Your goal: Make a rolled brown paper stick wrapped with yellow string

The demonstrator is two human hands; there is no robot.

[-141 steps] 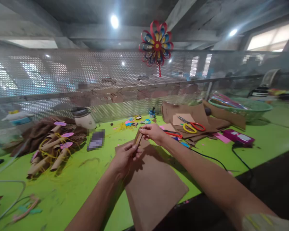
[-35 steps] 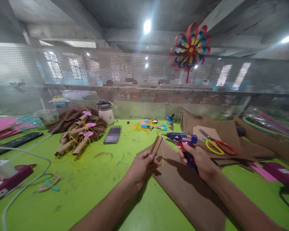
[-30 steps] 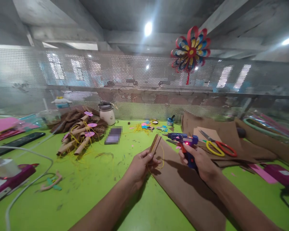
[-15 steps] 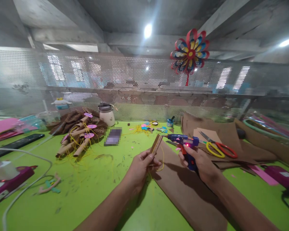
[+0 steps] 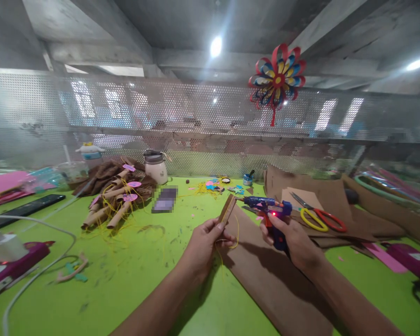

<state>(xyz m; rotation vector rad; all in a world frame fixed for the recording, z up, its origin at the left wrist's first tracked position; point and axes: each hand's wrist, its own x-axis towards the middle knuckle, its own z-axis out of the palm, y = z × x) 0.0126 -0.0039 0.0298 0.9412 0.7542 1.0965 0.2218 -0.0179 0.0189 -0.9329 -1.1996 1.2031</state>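
Near the middle of the green table, my left hand (image 5: pixel 207 240) pinches a narrow folded brown paper strip (image 5: pixel 227 209), its upper end pointing up. A thin yellow string (image 5: pixel 237 228) loops from the strip beside my fingers. My right hand (image 5: pixel 290 233) is wrapped round a blue and orange glue gun (image 5: pixel 271 207) with a small red light on. The gun's nozzle points left and is at or very close to the strip's top end; contact is too small to tell. Under both hands lies a long brown paper sheet (image 5: pixel 266 280).
Red and yellow scissors (image 5: pixel 313 219) lie on brown paper at the right. Left of centre are rolled paper tubes (image 5: pixel 117 214) with pink tags, a phone (image 5: pixel 165 199) and a white jar (image 5: pixel 156 169). White cable (image 5: pixel 28 291) and purple power strip (image 5: pixel 21 268) occupy the left.
The glue gun and my right hand have shifted very slightly right. My left hand keeps its hold on the strip, almost unmoved.
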